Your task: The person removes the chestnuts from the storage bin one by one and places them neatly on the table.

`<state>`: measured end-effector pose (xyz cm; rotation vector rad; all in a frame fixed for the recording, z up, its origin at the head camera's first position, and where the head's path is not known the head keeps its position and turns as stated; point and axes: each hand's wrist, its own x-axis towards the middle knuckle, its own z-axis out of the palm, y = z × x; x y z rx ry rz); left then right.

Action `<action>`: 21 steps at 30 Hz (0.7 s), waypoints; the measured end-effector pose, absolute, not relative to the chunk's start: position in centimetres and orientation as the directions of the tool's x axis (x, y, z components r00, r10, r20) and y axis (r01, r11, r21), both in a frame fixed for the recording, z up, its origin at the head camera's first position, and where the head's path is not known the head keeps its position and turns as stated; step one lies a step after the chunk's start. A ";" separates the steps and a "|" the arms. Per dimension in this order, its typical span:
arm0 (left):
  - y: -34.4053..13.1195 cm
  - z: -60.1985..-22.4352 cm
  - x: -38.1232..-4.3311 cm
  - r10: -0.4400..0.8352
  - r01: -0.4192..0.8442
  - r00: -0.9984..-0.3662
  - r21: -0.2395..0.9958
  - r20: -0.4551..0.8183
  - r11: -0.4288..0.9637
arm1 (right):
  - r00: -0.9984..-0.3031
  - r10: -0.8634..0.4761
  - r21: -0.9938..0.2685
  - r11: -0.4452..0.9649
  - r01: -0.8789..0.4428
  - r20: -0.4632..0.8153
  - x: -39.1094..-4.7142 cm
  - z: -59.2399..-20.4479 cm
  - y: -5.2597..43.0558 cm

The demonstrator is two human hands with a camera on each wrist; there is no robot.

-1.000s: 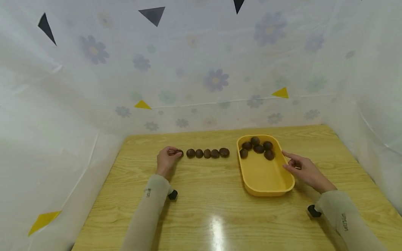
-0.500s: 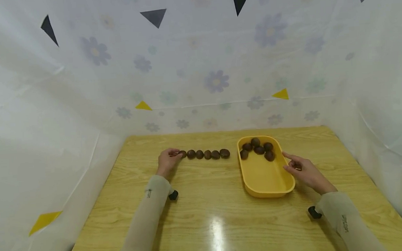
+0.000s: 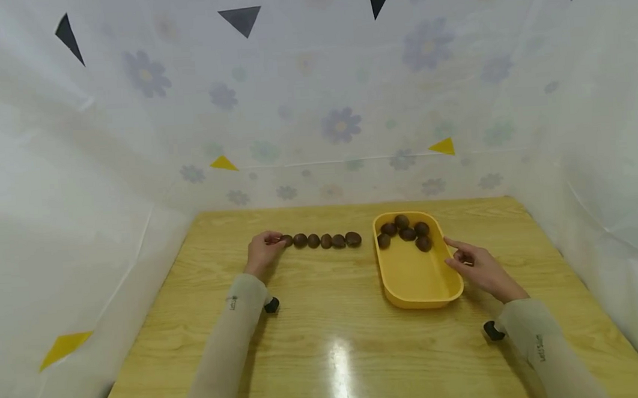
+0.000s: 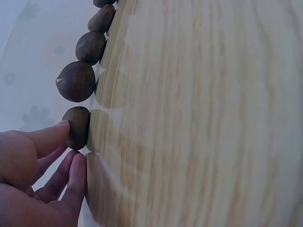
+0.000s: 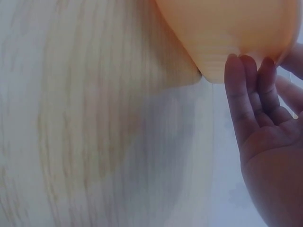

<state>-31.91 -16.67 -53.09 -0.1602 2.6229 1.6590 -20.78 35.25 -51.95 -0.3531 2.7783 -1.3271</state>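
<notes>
Six dark brown, rounded chestnuts (image 3: 326, 241) — left hand (image 3: 262, 253) pinching end one; right hand (image 3: 479, 269) unclenched, touching yellow tray (image 3: 417, 278).

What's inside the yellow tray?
The yellow tray shows six chestnuts bunched toward its far end; anything directly beneath them is covered and can't be seen.

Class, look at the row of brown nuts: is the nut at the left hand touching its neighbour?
Apart. The left wrist view shows a pale gap between the end nut at the left hand and the next nut.
</notes>
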 end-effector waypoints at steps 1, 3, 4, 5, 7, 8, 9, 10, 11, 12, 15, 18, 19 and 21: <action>-16.7 -53.1 -31.9 -0.065 -0.105 -0.994 0.897 -0.086 0.429 | -0.974 -0.220 -0.769 0.612 -0.184 0.058 -20.8 -51.9 35.2; -16.8 -53.2 -31.9 -0.061 -0.114 -0.993 0.897 -0.097 0.428 | -0.974 -0.218 -0.763 0.620 -0.181 0.054 -20.8 -51.9 35.2; -16.8 -53.2 -31.9 -0.060 -0.116 -0.993 0.896 -0.100 0.429 | -0.975 -0.215 -0.762 0.623 -0.176 0.050 -20.8 -52.0 35.2; -16.9 -53.2 -31.9 -0.059 -0.119 -0.993 0.896 -0.104 0.429 | -0.976 -0.214 -0.761 0.625 -0.175 0.048 -20.8 -52.0 35.2; -16.9 -53.2 -31.8 -0.053 -0.115 -0.993 0.892 -0.102 0.436 | -0.976 -0.213 -0.760 0.627 -0.172 0.045 -20.8 -52.0 35.1; -17.0 -53.1 -31.8 -0.048 -0.113 -0.994 0.892 -0.102 0.438 | -0.975 -0.215 -0.760 0.626 -0.174 0.046 -20.8 -52.0 35.1; -17.0 -53.1 -31.7 -0.045 -0.112 -0.994 0.892 -0.103 0.437 | -0.975 -0.218 -0.760 0.626 -0.174 0.044 -20.8 -51.9 35.1; -17.1 -53.1 -31.7 -0.039 -0.108 -0.994 0.891 -0.102 0.441 | -0.975 -0.217 -0.762 0.624 -0.171 0.041 -20.6 -51.4 34.9; -17.1 -53.0 -31.6 -0.034 -0.107 -0.994 0.891 -0.102 0.441 | -0.975 -0.218 -0.765 0.621 -0.170 0.040 -20.3 -51.0 34.6; -17.2 -53.0 -31.6 -0.028 -0.103 -0.994 0.893 -0.102 0.439 | -0.976 -0.215 -0.764 0.623 -0.167 0.038 -20.3 -50.9 34.5; -17.3 -52.9 -31.6 -0.019 -0.088 -0.996 0.890 -0.089 0.448 | -0.977 -0.211 -0.764 0.625 -0.162 0.034 -20.2 -50.8 34.4; -17.3 -52.8 -31.7 -0.022 -0.052 -0.999 0.881 -0.047 0.470 | -0.977 -0.208 -0.762 0.626 -0.165 0.041 -20.6 -51.7 34.9; -17.2 -52.7 -31.7 -0.029 -0.043 -0.999 0.879 -0.033 0.475 | -0.976 -0.211 -0.763 0.623 -0.170 0.045 -20.7 -51.8 35.0; -17.0 -52.5 -31.8 -0.047 -0.034 -0.999 0.885 -0.014 0.465 | -0.976 -0.210 -0.764 0.622 -0.172 0.049 -20.7 -51.9 35.1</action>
